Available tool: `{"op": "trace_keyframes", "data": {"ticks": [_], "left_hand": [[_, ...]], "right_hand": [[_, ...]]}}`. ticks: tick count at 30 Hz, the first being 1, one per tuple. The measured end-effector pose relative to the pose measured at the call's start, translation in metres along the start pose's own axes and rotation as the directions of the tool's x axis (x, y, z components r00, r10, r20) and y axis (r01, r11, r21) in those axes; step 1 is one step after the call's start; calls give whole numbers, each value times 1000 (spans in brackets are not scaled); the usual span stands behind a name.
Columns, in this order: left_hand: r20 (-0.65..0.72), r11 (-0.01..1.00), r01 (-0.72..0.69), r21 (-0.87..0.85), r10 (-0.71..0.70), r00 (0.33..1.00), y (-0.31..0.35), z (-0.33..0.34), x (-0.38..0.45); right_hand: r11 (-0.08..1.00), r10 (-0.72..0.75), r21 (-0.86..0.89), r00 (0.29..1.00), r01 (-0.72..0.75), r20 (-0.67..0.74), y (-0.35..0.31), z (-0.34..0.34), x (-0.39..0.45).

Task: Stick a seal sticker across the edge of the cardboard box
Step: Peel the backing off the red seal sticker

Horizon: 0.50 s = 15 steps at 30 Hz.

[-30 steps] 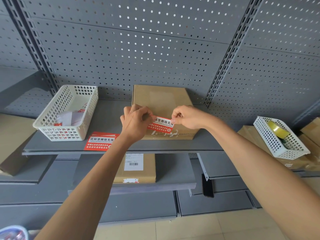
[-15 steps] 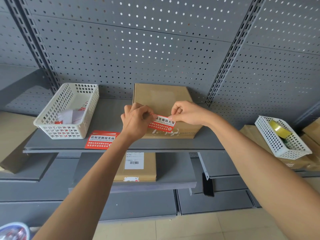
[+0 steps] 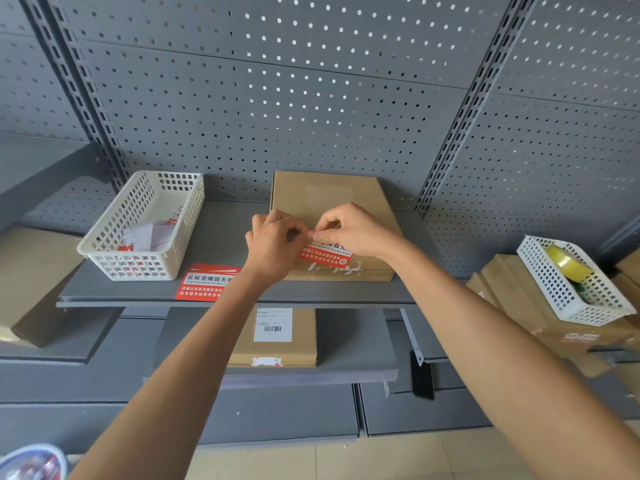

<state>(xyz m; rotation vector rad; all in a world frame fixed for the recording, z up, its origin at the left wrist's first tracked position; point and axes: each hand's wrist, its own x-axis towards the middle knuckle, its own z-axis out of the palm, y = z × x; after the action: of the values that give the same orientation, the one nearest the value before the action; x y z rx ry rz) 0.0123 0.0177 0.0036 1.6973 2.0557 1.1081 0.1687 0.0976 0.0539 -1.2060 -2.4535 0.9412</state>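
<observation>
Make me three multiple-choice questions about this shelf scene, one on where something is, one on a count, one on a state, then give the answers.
1. Where does the spare red sticker lie?
A. on the shelf, between the left basket and the box
B. inside the right basket
C. on the floor

2. How many white baskets show?
A. one
B. two
C. four

3. What do the hands do?
A. hang idle
B. lift the box
C. pinch a sticker over the box

Answers:
1 A, it lies flat by the shelf's front edge.
2 B, the left basket and the right basket.
3 C, left hand and right hand pinch its top edge.
</observation>
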Motion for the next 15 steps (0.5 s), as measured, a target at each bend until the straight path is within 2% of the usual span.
{"op": "trace_keyframes", "data": {"ticks": [5, 15], "left_hand": [[43, 997, -24, -71, 28, 999, -10, -5, -6], [27, 992, -35, -120, 38, 999, -11, -5, -8]], "right_hand": [[998, 35, 49, 995, -30, -92, 2, 10, 3], [996, 42, 87, 993, -32, -108, 2, 12, 3]]}}
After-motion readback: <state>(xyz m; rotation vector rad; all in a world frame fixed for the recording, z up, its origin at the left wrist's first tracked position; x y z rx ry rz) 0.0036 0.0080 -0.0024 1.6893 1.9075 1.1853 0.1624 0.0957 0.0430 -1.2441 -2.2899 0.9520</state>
